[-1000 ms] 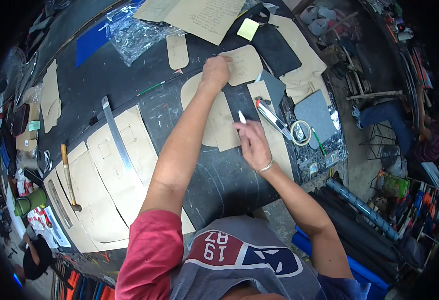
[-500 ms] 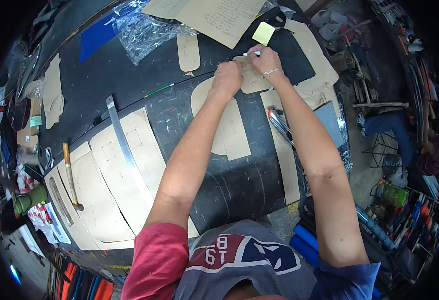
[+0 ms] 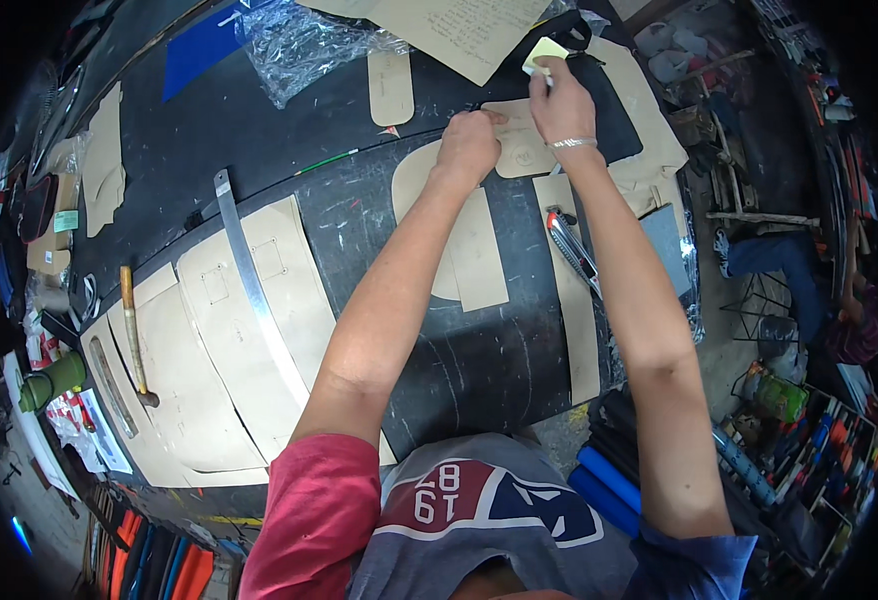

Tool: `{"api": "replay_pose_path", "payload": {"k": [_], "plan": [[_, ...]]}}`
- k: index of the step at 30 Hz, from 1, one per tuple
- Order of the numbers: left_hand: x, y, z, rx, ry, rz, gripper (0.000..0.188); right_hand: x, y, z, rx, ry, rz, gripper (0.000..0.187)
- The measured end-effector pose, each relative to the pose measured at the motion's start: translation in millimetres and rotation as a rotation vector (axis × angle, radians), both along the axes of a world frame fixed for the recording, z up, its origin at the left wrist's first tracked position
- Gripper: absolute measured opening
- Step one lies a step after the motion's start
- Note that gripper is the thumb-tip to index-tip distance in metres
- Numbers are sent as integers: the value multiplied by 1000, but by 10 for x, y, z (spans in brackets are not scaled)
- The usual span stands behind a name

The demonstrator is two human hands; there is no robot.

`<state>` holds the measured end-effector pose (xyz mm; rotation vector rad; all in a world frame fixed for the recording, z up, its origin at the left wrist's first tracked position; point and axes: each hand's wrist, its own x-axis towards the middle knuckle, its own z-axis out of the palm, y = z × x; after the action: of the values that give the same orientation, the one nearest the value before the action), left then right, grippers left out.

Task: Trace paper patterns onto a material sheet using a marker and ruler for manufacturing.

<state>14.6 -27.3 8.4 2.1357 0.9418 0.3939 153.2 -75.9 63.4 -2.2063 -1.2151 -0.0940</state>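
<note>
My left hand (image 3: 471, 145) is closed, knuckles up, its fingertips pressing on the left edge of a tan cardboard pattern piece (image 3: 522, 150) with rounded corners. Beyond that piece, my right hand (image 3: 565, 108) pinches a white pen (image 3: 536, 70), mostly hidden by the fingers. Its fingertips are at the near edge of a yellow sticky note pad (image 3: 547, 50); whether they touch it I cannot tell. A larger round-ended cardboard piece (image 3: 427, 225) lies under my left forearm. Beside my right forearm, a red and grey utility knife (image 3: 571, 248) rests on a cardboard strip (image 3: 581, 345).
Cardboard patterns (image 3: 194, 365), a steel ruler (image 3: 244, 260) and a hammer (image 3: 133, 330) lie on the left of the black table (image 3: 469, 385). Clear plastic (image 3: 309, 50), a written-on cardboard sheet (image 3: 464, 35) and a green pencil (image 3: 327, 161) lie farther off. A seated person (image 3: 784, 265) is at right.
My right hand has moved away from the cardboard piece, farther out to the yellow pad, with the pen still in it. My left hand stays on the piece. The whole view has shifted slightly.
</note>
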Motion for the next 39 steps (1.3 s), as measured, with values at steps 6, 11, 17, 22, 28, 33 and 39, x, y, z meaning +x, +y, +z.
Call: {"api": "replay_pose_path", "payload": {"k": [6, 11, 17, 22, 28, 33, 39], "plan": [[-21, -53, -6, 62, -22, -8, 44, -586, -908, -223, 279, 352, 192, 32], [-75, -56, -80, 103, -22, 5, 48, -1258, -1439, -367, 141, 308, 55, 25], [-306, 228, 255, -203, -440, 91, 65, -1317, -1709, -537, 111, 250, 102, 27], [-727, 679, 508, -445, -848, 180, 46, -1313, -1721, -588, 64, 165, 142, 31], [-1018, 965, -46, -625, -653, 200, 14, -1361, -1690, -587, 42, 111, 156, 36], [-857, 885, -191, -577, -485, 147, 10, -1330, -1706, -602, -8, 162, 137, 40], [-800, 889, -291, -410, -397, 175, 18, -1361, -1683, -567, 45, 59, 143, 33]]}}
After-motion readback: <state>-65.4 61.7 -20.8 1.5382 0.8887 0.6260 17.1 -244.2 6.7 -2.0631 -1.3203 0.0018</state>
